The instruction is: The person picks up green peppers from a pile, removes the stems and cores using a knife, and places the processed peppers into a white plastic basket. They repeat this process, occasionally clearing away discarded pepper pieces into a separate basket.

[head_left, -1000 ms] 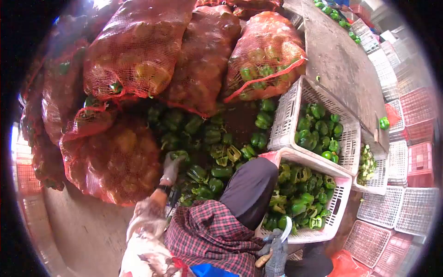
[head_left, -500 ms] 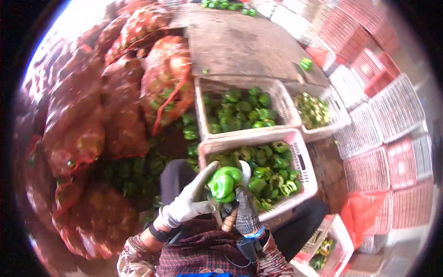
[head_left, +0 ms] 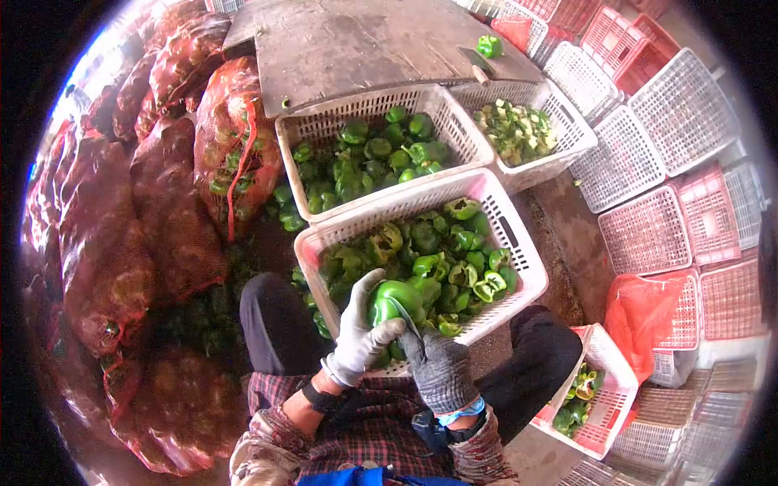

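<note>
A whole green bell pepper [head_left: 392, 298] is gripped in my left hand [head_left: 353, 344], which wears a white glove with fingers and thumb around its side. My right hand [head_left: 442, 371], in a dark grey knitted glove, is closed around a knife [head_left: 406, 316]. The knife's handle is hidden in the fist; its blade lies against the pepper's right side. Both hands are over the near edge of a white-pink crate [head_left: 525, 267], in which cut, hollow green peppers [head_left: 433, 263] are heaped.
Beyond stands a crate [head_left: 381, 103] of whole peppers; beside it, a crate [head_left: 577, 146] with pale trimmings. A second knife [head_left: 480, 74] and one pepper [head_left: 489, 46] lie on the board [head_left: 365, 49]. Red mesh sacks [head_left: 105, 235] pile up left, stacked crates [head_left: 644, 231] right. A smaller crate [head_left: 620, 397] is near my knee.
The knife blade was raised beside the pepper and now rests against its side. My right hand has turned toward the pepper. The whole view has shifted, with the crates now further left and higher.
</note>
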A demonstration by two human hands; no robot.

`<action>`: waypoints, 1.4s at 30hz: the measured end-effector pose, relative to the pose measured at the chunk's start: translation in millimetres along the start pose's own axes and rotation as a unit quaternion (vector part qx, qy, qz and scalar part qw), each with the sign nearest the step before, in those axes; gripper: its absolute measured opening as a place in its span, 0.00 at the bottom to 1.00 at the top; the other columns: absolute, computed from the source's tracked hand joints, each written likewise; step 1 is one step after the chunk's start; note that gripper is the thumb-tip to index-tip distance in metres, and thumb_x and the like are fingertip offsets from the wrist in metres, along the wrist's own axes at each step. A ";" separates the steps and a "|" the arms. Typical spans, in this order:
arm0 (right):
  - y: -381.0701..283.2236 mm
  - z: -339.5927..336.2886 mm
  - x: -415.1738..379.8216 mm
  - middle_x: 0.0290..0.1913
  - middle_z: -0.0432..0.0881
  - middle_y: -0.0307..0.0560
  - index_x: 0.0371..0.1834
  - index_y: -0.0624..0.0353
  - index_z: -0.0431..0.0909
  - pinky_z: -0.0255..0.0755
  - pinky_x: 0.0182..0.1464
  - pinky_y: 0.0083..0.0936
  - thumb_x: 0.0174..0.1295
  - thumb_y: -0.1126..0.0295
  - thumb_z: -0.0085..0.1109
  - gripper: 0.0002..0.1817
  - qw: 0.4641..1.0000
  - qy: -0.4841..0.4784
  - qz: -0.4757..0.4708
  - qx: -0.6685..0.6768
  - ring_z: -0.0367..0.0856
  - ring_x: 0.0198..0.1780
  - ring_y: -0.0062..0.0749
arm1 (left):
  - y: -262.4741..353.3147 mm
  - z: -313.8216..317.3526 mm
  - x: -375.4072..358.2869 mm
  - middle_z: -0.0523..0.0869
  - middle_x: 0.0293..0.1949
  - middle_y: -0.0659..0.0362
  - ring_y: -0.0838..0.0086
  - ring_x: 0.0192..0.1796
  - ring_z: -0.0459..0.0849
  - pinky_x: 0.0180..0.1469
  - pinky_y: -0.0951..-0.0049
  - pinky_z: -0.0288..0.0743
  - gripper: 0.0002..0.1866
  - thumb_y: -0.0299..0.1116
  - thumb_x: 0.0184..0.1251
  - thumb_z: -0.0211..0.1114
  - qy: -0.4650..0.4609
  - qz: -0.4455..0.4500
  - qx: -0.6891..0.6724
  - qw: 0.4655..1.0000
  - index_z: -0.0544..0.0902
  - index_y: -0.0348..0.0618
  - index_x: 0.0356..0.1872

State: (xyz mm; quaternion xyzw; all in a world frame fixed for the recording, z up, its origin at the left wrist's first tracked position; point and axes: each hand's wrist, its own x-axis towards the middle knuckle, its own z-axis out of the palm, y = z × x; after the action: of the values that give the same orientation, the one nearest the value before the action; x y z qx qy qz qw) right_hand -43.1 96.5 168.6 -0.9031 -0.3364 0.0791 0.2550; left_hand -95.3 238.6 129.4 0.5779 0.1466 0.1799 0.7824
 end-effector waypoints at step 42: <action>79.7 7.2 -36.7 0.34 0.82 0.40 0.55 0.61 0.72 0.73 0.22 0.19 0.58 0.62 0.64 0.24 0.746 -0.166 0.279 0.581 0.79 0.23 0.21 | -56.0 -1.0 -12.5 0.84 0.44 0.57 0.74 0.44 0.83 0.50 0.71 0.78 0.29 0.55 0.75 0.46 -0.063 -0.190 -0.224 0.954 0.78 0.35 0.52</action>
State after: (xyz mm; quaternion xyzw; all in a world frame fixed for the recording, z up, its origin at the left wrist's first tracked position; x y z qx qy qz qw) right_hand -28.1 24.3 120.4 -0.6065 0.0046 0.4756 0.6372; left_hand -100.6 218.8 75.8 0.3591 0.1596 0.0191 0.9194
